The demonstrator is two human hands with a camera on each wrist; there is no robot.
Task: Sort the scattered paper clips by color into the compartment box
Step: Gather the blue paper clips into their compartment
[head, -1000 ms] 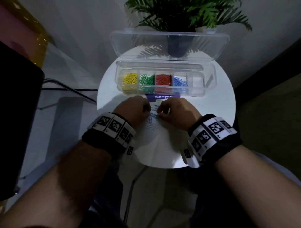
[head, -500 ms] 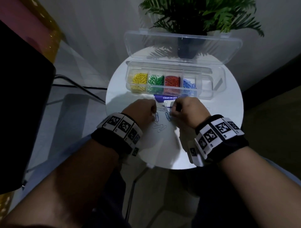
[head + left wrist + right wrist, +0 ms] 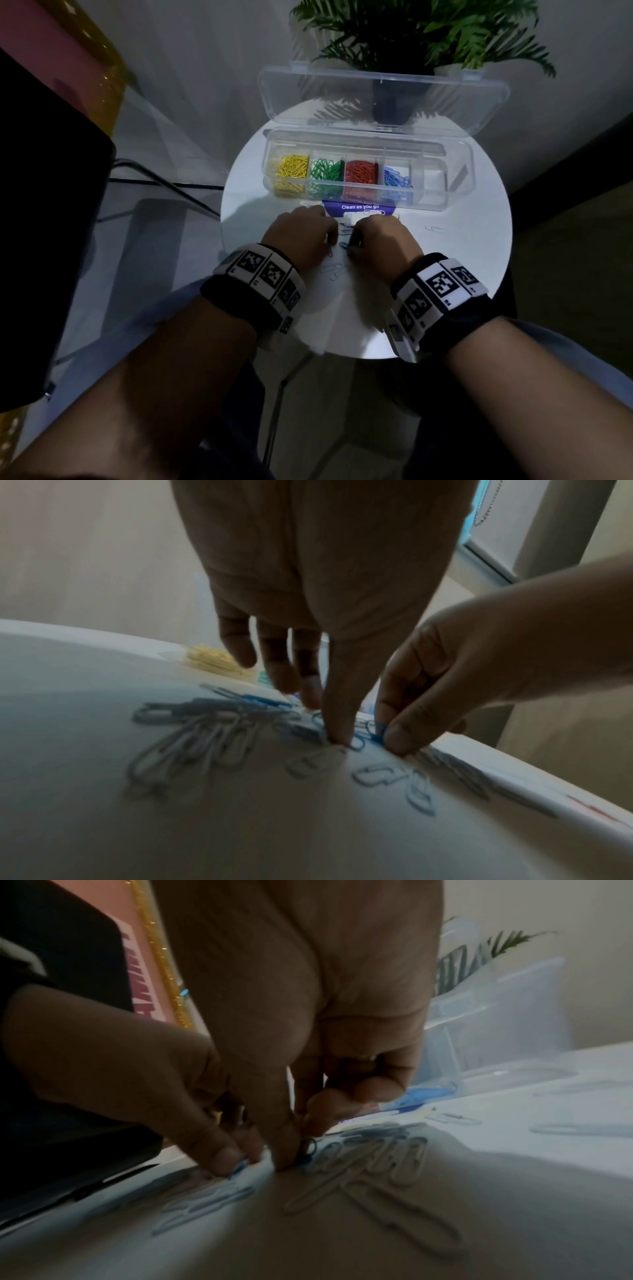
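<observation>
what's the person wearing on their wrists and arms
Each wrist carries a black band: the left band and the right band both hold a row of white square tiles printed with black pixel-pattern markers. The forearms are bare, with no sleeves in view. No gloves on the left hand or right hand.

A clear compartment box (image 3: 459, 178), lid open, sits at the round table's twelve o'clock holding yellow, green, red and blue clips in separate compartments, while loose white and blue paper clips (image 3: 192, 739) lie scattered toward six o'clock.
</observation>
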